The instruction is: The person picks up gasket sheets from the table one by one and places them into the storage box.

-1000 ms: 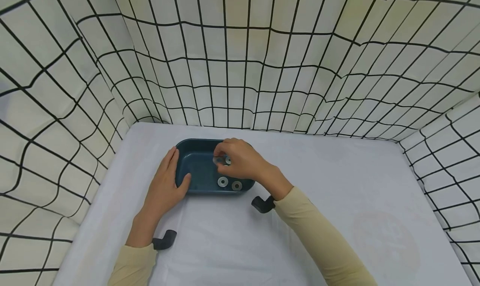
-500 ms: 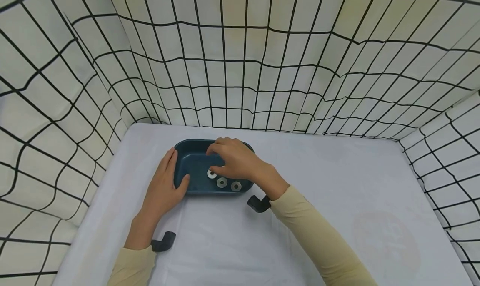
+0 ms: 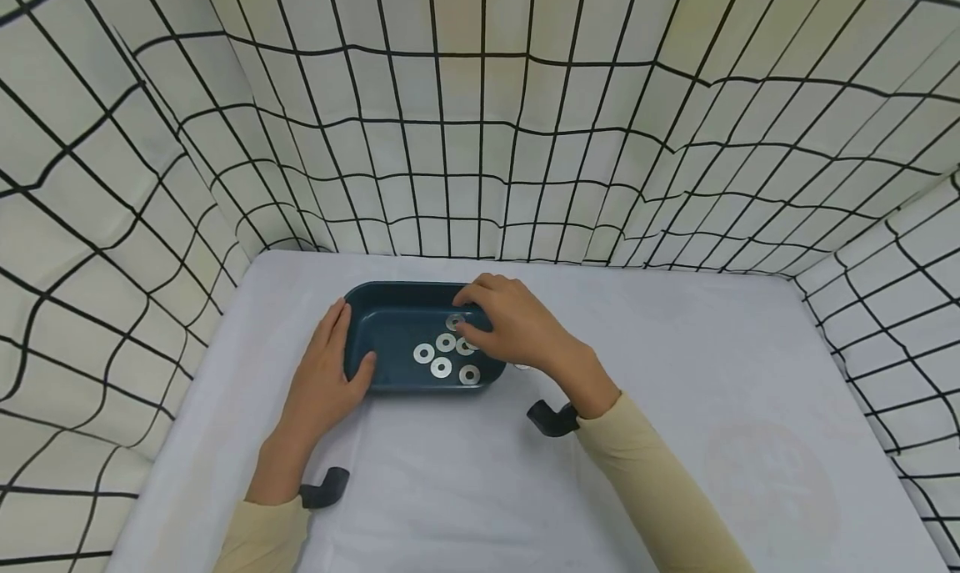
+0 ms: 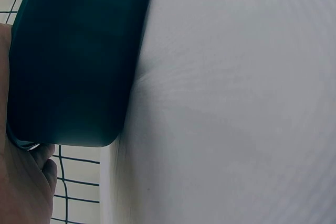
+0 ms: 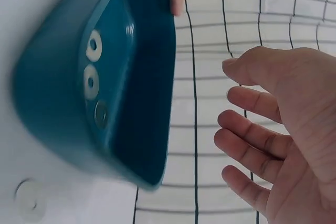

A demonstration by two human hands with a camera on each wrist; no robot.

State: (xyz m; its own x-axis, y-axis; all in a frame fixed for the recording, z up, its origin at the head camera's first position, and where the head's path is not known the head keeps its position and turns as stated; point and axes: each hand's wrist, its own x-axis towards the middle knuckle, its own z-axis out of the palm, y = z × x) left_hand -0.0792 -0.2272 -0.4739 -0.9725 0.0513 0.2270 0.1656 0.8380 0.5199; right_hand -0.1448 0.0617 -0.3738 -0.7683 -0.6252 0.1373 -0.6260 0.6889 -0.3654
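A dark teal tray [image 3: 393,319] lies on the white table, with several flat metal washers [image 3: 423,354] loose in its right half. At the tray's left end, my left hand [image 3: 326,381] holds the rim, fingers along the end wall and thumb over the front corner. My right hand [image 3: 517,319] hovers over the tray's right end, partly hiding a washer. In the right wrist view its fingers [image 5: 249,148] are spread loosely apart from the thumb, with nothing held. Another washer [image 5: 29,200] lies on the table outside the tray, mostly covered by the right hand in the head view.
A black net [image 3: 480,139] over pale walls encloses the back and both sides of the table [image 3: 675,373]. White cloth covers the tabletop. A short black piece sticks out from each sleeve at the wrist, the right one [image 3: 552,419] close to the tray's front right corner.
My right hand, pinching a washer a second ago, has let go and moved right with its fingers spread. More washers now show in the tray. The left hand keeps its place.
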